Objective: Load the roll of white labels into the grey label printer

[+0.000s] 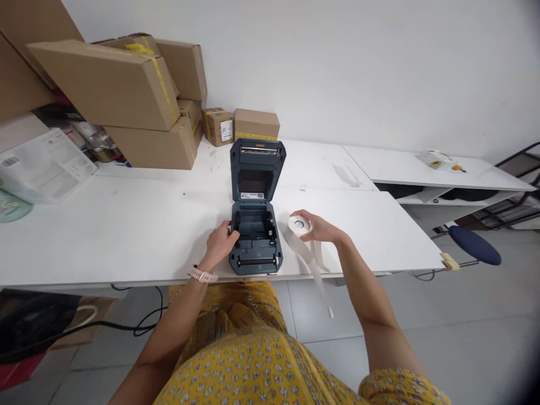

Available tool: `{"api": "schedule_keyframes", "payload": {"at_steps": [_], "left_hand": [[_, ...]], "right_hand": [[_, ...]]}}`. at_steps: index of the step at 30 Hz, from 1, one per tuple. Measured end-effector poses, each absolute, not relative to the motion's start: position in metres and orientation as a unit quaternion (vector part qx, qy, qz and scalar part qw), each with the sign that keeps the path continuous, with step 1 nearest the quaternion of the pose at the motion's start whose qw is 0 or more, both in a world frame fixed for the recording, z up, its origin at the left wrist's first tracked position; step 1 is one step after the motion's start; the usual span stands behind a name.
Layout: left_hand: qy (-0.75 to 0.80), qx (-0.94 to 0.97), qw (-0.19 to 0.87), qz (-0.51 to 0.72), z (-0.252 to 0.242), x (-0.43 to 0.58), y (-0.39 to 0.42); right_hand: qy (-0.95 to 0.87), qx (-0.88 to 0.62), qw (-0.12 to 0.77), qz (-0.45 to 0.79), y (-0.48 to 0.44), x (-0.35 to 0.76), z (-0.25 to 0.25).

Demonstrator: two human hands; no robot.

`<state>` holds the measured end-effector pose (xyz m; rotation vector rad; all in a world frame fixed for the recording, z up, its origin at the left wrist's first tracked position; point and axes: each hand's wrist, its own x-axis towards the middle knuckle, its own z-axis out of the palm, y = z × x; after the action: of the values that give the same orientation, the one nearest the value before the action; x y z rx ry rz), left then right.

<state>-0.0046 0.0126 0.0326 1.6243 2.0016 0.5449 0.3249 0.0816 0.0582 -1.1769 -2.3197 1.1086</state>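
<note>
A dark grey label printer point(255, 247) stands on the white table with its lid point(257, 169) raised, and no roll sits in its inner bay. My left hand point(221, 242) grips the printer's left side, thumb over the rim and the other fingers partly hidden. To the right of the printer, my right hand point(314, 226) is closed around a white label roll point(298, 225), thumb and fingers on its edge. A loose strip of label backing point(314, 270) hangs from the roll past the table's front edge.
Cardboard boxes point(113, 84) are stacked at the back left, with two small boxes point(256, 122) behind the printer. A clear plastic container point(46, 163) lies at far left. A blue stool point(475, 244) stands to the right. Black cables point(143, 323) hang below the table point(126, 225).
</note>
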Motion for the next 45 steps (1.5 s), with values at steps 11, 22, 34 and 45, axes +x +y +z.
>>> {"api": "schedule_keyframes", "payload": {"at_steps": [11, 22, 34, 45], "left_hand": [[0.728, 0.601, 0.259, 0.202, 0.033, -0.005, 0.014], [0.725, 0.595, 0.272, 0.216, 0.035, -0.004, 0.010], [0.725, 0.572, 0.286, 0.254, 0.026, -0.003, 0.006], [0.651, 0.552, 0.340, 0.395, 0.001, -0.005, 0.010]], "right_hand": [[-0.637, -0.542, 0.274, 0.475, 0.064, 0.415, 0.031], [-0.713, -0.402, 0.319, 0.478, 0.051, 0.359, 0.074], [-0.926, -0.338, -0.024, 0.168, 0.066, 0.179, 0.082], [-0.934, -0.334, 0.023, 0.128, 0.062, 0.182, 0.066]]}}
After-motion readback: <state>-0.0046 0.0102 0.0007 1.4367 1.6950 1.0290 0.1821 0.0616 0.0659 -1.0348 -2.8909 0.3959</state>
